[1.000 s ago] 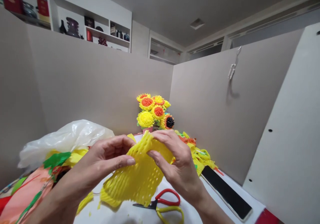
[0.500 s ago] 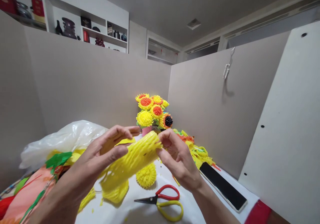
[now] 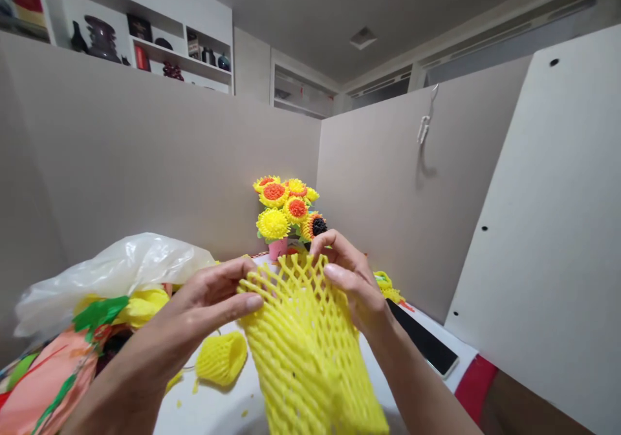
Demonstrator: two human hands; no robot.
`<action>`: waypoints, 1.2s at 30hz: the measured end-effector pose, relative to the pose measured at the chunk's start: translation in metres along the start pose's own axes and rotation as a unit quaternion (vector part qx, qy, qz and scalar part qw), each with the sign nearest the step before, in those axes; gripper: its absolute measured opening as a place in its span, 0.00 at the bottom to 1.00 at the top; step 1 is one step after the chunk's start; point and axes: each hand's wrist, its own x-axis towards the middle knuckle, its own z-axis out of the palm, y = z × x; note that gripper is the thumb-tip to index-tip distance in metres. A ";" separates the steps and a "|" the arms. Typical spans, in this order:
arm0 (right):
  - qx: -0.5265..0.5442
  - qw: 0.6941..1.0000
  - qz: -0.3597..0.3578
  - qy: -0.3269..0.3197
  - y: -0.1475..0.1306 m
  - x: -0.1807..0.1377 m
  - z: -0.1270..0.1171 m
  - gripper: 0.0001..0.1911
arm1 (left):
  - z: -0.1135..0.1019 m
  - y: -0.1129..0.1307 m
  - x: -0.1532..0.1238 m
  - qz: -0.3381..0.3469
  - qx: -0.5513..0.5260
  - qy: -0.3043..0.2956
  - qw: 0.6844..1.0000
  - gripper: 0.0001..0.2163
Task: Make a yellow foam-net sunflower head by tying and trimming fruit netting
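Note:
A yellow foam fruit net (image 3: pixel 310 351) hangs spread between my two hands, its open mesh end pointing away from me. My left hand (image 3: pixel 208 302) pinches the left part of that edge between thumb and fingers. On the other side, my right hand (image 3: pixel 352 276) grips the right part of the rim with thumb and curled fingers. A shorter piece of yellow foam net (image 3: pixel 220 357) lies on the white table left of the held one. The held net covers the middle of the table, and no scissors can be seen there now.
Yellow and orange foam flowers (image 3: pixel 279 205) stand in a pink pot (image 3: pixel 278 249) at the back. A phone (image 3: pixel 424 338) lies at right. To the left are a white plastic bag (image 3: pixel 116 267) and coloured material (image 3: pixel 58 370). Grey partitions (image 3: pixel 184 163) enclose the table.
The net has turned from lying sideways as a narrow roll to hanging wide with its mesh stretched. My left hand has closed on its edge. The scissors are now out of sight.

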 end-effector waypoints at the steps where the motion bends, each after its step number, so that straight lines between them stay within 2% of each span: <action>1: -0.009 1.000 0.002 0.014 -0.002 0.002 -0.003 0.10 | -0.001 0.002 -0.003 0.002 -0.008 0.012 1.000 0.12; 6: -0.048 0.998 0.019 0.019 -0.010 0.008 -0.013 0.13 | -0.006 0.007 -0.013 -0.014 0.003 0.037 0.999 0.10; 12: -0.097 0.995 -0.023 0.016 -0.015 0.004 -0.021 0.11 | -0.022 0.000 -0.008 0.054 0.190 0.037 0.980 0.14; 14: -0.135 0.989 -0.045 0.027 -0.015 0.004 -0.022 0.11 | -0.026 -0.003 -0.007 0.057 0.256 0.070 0.962 0.16; 17: -0.195 0.977 -0.078 0.038 -0.013 0.003 -0.021 0.13 | -0.027 -0.005 -0.006 0.093 0.366 0.115 0.919 0.18; 19: -0.226 0.968 -0.102 0.035 -0.011 0.002 -0.019 0.14 | -0.025 -0.005 -0.004 0.122 0.411 0.145 0.892 0.17; 21: -0.257 0.958 -0.125 0.037 -0.007 0.000 -0.017 0.15 | -0.022 -0.005 -0.001 0.139 0.427 0.171 0.877 0.14; 23: -0.291 0.944 -0.144 0.049 -0.004 -0.002 -0.016 0.15 | -0.019 -0.005 0.002 0.146 0.405 0.185 0.883 0.12; 26: -0.334 0.921 -0.183 0.076 -0.001 -0.003 -0.013 0.16 | -0.015 -0.007 0.005 0.144 0.333 0.191 0.912 0.11; 29: -0.312 0.919 -0.219 0.100 0.002 0.000 -0.015 0.25 | -0.008 -0.010 0.007 0.142 0.268 0.183 0.935 0.08; 31: -0.256 0.944 -0.178 0.106 0.006 0.005 -0.018 0.35 | 0.000 -0.013 0.008 0.163 0.237 0.185 0.940 0.08; 33: -0.187 0.974 -0.094 0.087 0.012 0.009 -0.020 0.45 | 0.008 -0.014 0.010 0.193 0.219 0.194 0.937 0.09; 36: -0.081 0.996 0.018 0.024 0.019 0.013 -0.017 0.51 | 0.016 -0.015 0.012 0.223 0.201 0.170 0.939 0.14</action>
